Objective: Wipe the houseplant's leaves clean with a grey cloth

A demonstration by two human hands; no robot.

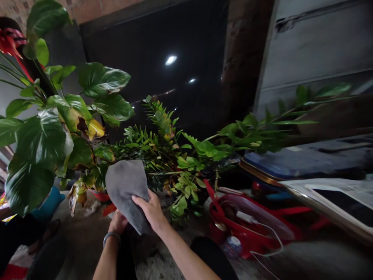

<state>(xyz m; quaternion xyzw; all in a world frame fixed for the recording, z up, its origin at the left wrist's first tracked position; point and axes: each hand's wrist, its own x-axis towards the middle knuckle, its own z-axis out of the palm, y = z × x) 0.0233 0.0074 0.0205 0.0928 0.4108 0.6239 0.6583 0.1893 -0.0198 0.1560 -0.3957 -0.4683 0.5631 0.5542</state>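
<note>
One grey cloth (127, 184) was held up near the plants (208, 149), the right hand (154, 212) gripping its edge, thumb on top; the left hand (118, 223) was partly hidden, its grip impossible to tell. Handling the cloth seemed the step; moving it called for leaf clearance.

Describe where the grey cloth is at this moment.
In the head view, the grey cloth is left of centre, held by the right hand, just above the left hand and right of the large-leaved plant.
</note>
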